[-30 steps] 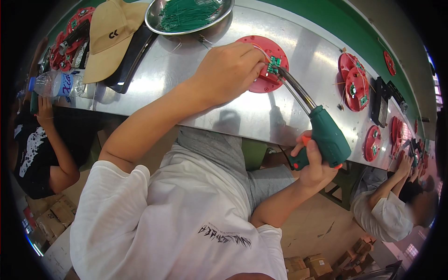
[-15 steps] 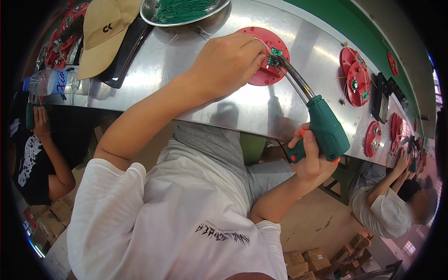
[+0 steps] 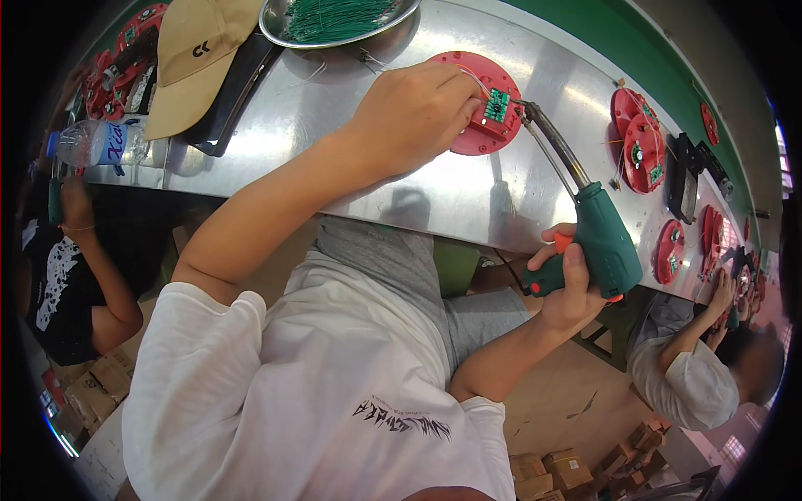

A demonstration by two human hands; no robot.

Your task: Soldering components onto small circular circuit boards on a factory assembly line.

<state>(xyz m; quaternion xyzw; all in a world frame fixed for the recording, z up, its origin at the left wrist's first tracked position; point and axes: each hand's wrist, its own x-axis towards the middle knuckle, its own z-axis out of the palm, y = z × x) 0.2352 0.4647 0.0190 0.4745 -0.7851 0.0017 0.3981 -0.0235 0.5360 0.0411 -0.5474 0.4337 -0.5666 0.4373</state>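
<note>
My right hand (image 3: 576,280) grips a green soldering gun (image 3: 608,238) with an orange trigger. Its metal tip stands just off the right rim of a round red plastic disc (image 3: 476,144), apart from the small green circuit board (image 3: 498,105) on that disc. My left hand (image 3: 418,108) rests over the disc's left part, with thumb and fingers pinched together beside the board. Thin pale and orange wires (image 3: 478,79) run from near these fingers to the board. What the fingertips hold is hidden.
Behind my left hand stands a metal bowl (image 3: 276,35) of green wires. A tan cap (image 3: 200,67), a black tray (image 3: 242,92) and a water bottle (image 3: 92,144) lie left. More red discs (image 3: 642,150) and a black holder (image 3: 687,179) are right. Co-workers sit on both sides.
The soldering gun in my right hand has drawn back to the right, its tip leaving the circuit board. My left hand stays pinched beside the board.
</note>
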